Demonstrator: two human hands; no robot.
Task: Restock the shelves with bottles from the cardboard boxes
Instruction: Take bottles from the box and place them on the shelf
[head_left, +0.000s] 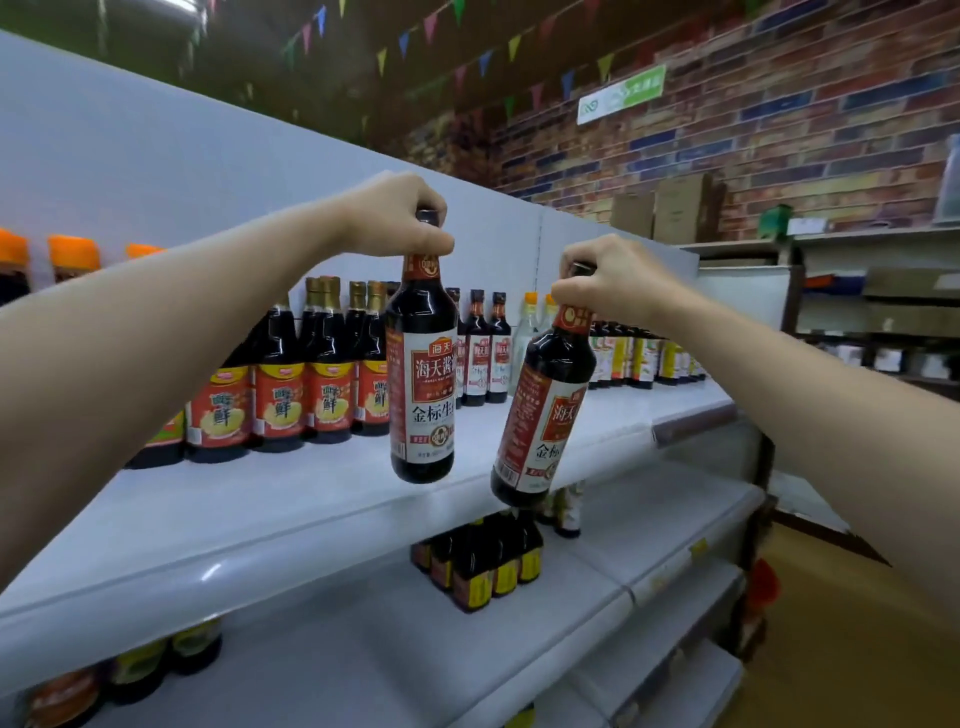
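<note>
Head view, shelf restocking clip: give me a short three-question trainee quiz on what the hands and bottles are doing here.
1. True or false: each hand grips a dark sauce bottle by its cap.
2. Which bottle hangs tilted? A) the one in the left hand B) the one in the right hand
3. Fill in: both held bottles are in the air in front of the ____ shelf with the red-labelled bottles.

Key: 1 true. 2 B: the right bottle leans, while the left bottle hangs upright. 3 white: neither yet stands on the white shelf.
</note>
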